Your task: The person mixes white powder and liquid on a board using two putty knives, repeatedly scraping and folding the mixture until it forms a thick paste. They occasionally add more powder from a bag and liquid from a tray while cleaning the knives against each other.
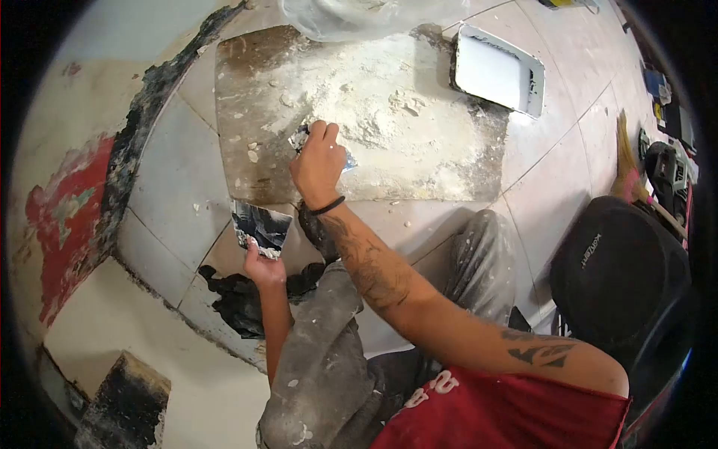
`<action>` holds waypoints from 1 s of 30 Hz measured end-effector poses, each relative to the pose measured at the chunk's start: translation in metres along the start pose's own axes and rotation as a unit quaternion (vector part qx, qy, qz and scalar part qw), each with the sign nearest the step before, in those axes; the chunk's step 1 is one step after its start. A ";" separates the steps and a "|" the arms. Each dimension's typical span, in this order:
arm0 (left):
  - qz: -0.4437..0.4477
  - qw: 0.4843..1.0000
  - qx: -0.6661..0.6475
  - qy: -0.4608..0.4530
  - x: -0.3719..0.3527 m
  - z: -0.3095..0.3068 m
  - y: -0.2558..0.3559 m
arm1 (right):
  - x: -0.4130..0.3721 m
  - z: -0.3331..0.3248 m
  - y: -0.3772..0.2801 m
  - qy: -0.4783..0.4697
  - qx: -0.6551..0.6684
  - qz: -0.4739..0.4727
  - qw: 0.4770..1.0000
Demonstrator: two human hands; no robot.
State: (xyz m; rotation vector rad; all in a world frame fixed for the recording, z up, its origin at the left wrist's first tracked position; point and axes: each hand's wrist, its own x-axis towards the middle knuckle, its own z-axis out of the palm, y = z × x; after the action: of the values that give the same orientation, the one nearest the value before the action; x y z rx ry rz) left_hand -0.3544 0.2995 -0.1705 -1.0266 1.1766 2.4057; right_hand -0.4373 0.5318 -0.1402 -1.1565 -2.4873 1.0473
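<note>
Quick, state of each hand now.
Left hand: closed, holding a wide scraper.
Right hand: closed, holding a small putty knife in the white powder.

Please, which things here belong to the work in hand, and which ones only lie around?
In use: right hand with small scraper, white powder, board, left hand holding wide blade.
Lying about, untouched: white tray, black speaker, black cloth.

The board (247, 150) lies flat on the floor (553, 165) and carries the powder heap (374, 105). The tray (497, 71) sits at its far right corner, the plastic bag (359, 15) on its far edge. The right hand (318, 161), putty knife (301, 138) in it, rests on the board beside the heap. The left hand (263, 268) holds the scraper (260, 228) before the board's near left corner. The wall (75, 187) stands left.
</note>
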 end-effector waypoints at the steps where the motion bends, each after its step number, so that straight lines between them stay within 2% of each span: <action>1: 0.001 1.000 0.003 -0.008 -0.004 0.008 -0.005 | 0.003 -0.006 -0.004 -0.008 0.008 0.036 0.999; 3: 0.004 1.000 0.013 -0.017 -0.010 0.018 -0.012 | 0.005 -0.014 -0.009 -0.026 0.026 0.109 0.993; 6: 0.007 0.999 0.022 -0.022 -0.014 0.023 -0.019 | 0.011 -0.016 0.006 0.018 -0.006 0.044 0.999; 9: 0.011 1.000 0.011 -0.016 -0.012 0.018 -0.024 | 0.022 -0.029 0.023 0.043 0.014 0.032 0.998; 13: -0.001 0.999 -0.007 -0.049 -0.015 0.020 -0.025 | 0.039 -0.056 0.046 -0.018 0.080 0.107 0.991; 14: -0.002 0.998 -0.012 -0.054 -0.012 0.016 -0.027 | 0.042 -0.060 0.053 -0.009 0.098 0.108 0.989; 18: -0.006 0.998 -0.026 -0.060 -0.013 0.016 -0.029 | 0.050 -0.078 0.075 -0.075 0.153 0.105 0.980; 21: -0.007 0.998 -0.024 -0.055 -0.015 0.016 -0.029 | 0.033 -0.094 0.053 -0.064 0.169 0.026 0.983; 22: -0.004 0.999 -0.020 -0.047 -0.015 0.016 -0.028 | 0.024 -0.093 0.044 -0.060 0.120 -0.029 0.990; 23: -0.002 0.999 -0.015 -0.040 -0.016 0.017 -0.028 | 0.012 -0.089 0.033 -0.027 0.130 -0.086 0.987; 24: 0.000 0.999 -0.010 -0.036 -0.014 0.019 -0.028 | 0.000 -0.075 0.030 -0.043 0.111 -0.096 0.988; 25: -0.007 0.999 -0.006 -0.037 -0.013 0.018 -0.028 | -0.010 -0.066 0.021 -0.078 0.020 -0.130 0.988; 27: -0.019 0.999 0.006 -0.038 -0.010 0.008 -0.026 | -0.026 -0.037 0.005 -0.119 0.010 -0.158 0.980; 28: -0.004 0.999 0.012 -0.046 -0.010 0.006 -0.026 | -0.030 -0.023 -0.005 -0.149 -0.055 -0.167 0.973; 30: -0.010 1.000 0.006 0.014 -0.010 0.001 -0.022 | -0.032 0.000 -0.012 -0.157 -0.024 -0.183 0.970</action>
State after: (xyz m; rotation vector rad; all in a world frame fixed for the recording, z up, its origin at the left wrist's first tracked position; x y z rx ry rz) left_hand -0.3364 0.3150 -0.1751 -1.0660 1.1818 2.3732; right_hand -0.4230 0.5031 -0.1283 -0.5353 -2.8304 1.1359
